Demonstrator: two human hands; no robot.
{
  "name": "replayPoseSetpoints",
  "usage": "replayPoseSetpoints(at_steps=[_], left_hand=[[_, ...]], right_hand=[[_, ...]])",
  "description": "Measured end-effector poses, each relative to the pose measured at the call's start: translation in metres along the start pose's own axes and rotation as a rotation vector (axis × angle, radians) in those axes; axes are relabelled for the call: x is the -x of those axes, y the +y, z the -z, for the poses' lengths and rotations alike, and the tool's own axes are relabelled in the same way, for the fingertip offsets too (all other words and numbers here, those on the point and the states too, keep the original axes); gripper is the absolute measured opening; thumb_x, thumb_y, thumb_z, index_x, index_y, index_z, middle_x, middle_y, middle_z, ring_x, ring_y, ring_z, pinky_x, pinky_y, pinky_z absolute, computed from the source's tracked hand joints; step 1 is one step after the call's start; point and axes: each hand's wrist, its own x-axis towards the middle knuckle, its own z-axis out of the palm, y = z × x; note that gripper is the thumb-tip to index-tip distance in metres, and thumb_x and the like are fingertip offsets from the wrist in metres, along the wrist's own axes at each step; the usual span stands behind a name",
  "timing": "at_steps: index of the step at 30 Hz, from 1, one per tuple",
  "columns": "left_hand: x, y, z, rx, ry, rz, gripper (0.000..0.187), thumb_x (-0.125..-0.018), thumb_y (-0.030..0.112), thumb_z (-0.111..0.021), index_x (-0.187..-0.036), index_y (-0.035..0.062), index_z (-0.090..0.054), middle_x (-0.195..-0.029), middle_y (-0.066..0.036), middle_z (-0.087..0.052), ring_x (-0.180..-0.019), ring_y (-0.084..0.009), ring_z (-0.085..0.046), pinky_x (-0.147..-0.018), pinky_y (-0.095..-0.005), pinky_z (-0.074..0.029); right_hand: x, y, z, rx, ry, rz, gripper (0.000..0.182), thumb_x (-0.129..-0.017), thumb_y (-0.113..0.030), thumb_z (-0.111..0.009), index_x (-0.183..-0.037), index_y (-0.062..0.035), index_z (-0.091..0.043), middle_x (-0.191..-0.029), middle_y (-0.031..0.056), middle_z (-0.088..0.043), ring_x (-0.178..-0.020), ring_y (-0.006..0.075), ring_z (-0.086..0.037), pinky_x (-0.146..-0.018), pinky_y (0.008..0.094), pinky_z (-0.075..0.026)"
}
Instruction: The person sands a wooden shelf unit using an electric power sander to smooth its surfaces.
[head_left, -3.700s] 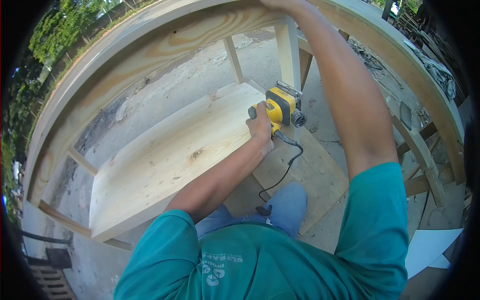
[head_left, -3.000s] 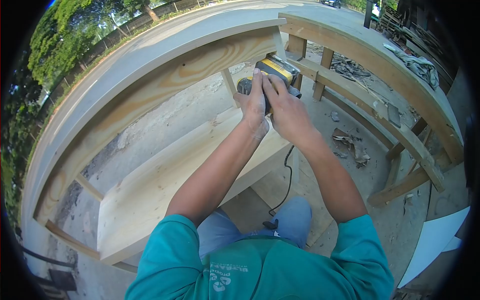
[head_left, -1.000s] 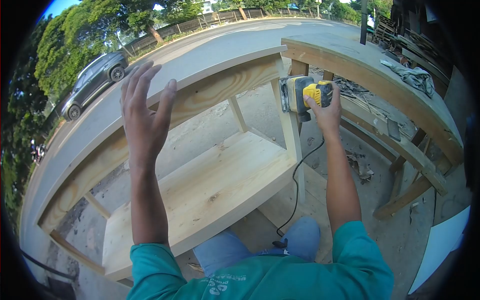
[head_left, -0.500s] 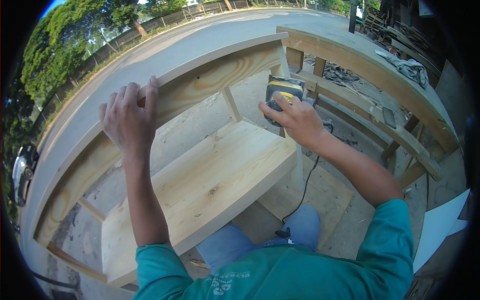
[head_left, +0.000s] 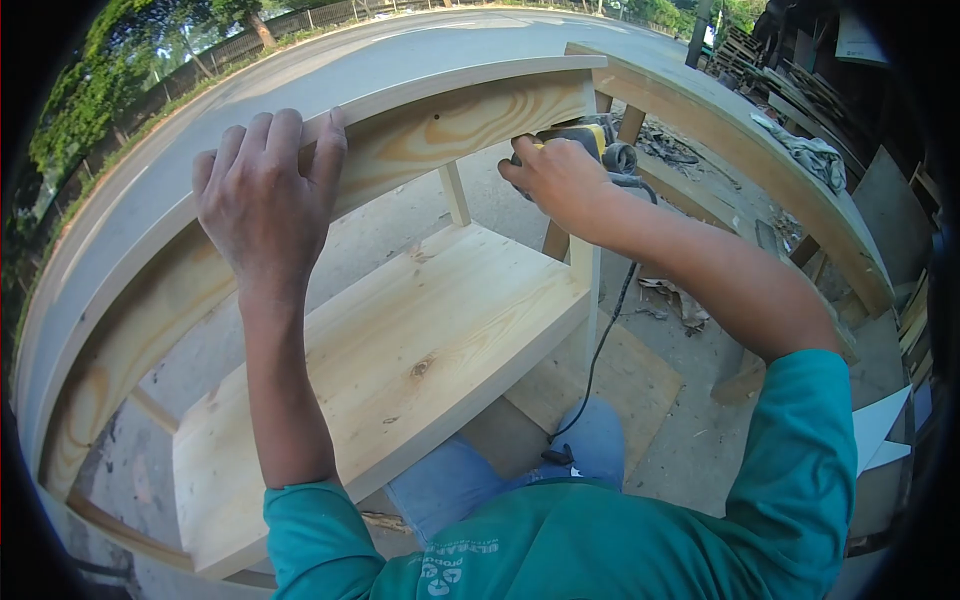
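Observation:
A pale wooden frame piece with a wide shelf [head_left: 430, 340] stands in front of me. My left hand [head_left: 270, 190] grips the long upper rail [head_left: 440, 90], its fingers hooked over the top edge. At the right end of that rail, my right hand [head_left: 560, 180] is wrapped round a black and yellow power sander [head_left: 590, 135]. The sander lies against or close to the right end post; its contact face is hidden. A dark cord [head_left: 612, 340] runs from the tool down towards my lap.
A wooden workbench frame [head_left: 740, 130] curves along the right, with a grey cloth [head_left: 815, 158] on top. Stacked scrap wood [head_left: 800, 95] lies behind it. A flat board [head_left: 630, 385] rests on the ground near my knees. The road [head_left: 400, 50] passes beyond the rail.
My right hand has shifted up and left with the sander, which has turned and moved to the rail's end. My left hand still grips the rail. The view has shifted slightly.

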Motion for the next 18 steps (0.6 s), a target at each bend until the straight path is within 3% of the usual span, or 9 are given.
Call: replayPoseSetpoints(at_steps=[5,8,14,18], left_hand=[[0.0,-0.007,-0.007,0.014,0.021,-0.004,0.04,-0.095,0.045,-0.064,-0.074,0.0123,-0.062,-0.071,-0.002,-0.063,-0.074,-0.0208,-0.061,-0.075,-0.0359,-0.043],[-0.002,-0.009,-0.007,-0.031,-0.097,0.044,0.038,-0.095,0.049,-0.062,-0.085,0.013,-0.07,-0.08,0.0,-0.068,-0.081,-0.0195,-0.065,-0.077,-0.0351,-0.043],[-0.002,-0.014,-0.012,-0.04,-0.03,0.013,0.039,-0.095,0.05,-0.062,-0.086,0.0127,-0.07,-0.082,-0.001,-0.069,-0.082,-0.0201,-0.066,-0.077,-0.0356,-0.044],[-0.003,-0.014,-0.017,-0.004,0.018,0.007,0.041,-0.095,0.047,-0.062,-0.074,0.0117,-0.062,-0.073,-0.002,-0.064,-0.075,-0.0212,-0.063,-0.076,-0.0371,-0.044]], right_hand=[[0.026,-0.015,-0.008,0.008,-0.007,-0.012,0.047,-0.085,-0.009,-0.065,-0.132,-0.0132,-0.057,-0.11,0.0145,-0.055,-0.075,0.0249,-0.069,-0.063,0.0363,-0.056],[0.056,-0.042,-0.026,-0.045,-0.047,0.002,0.049,-0.085,-0.008,-0.065,-0.133,-0.0127,-0.056,-0.112,0.015,-0.054,-0.073,0.0246,-0.068,-0.062,0.0372,-0.056],[0.094,-0.074,-0.055,-0.075,-0.161,0.071,0.056,-0.087,-0.01,-0.064,-0.141,-0.0165,-0.052,-0.118,0.0163,-0.054,-0.07,0.0238,-0.066,-0.063,0.0375,-0.056],[0.059,-0.045,-0.02,-0.174,-0.156,-0.055,0.055,-0.088,-0.01,-0.062,-0.142,-0.019,-0.052,-0.119,0.0164,-0.054,-0.073,0.0252,-0.068,-0.065,0.0376,-0.057]])
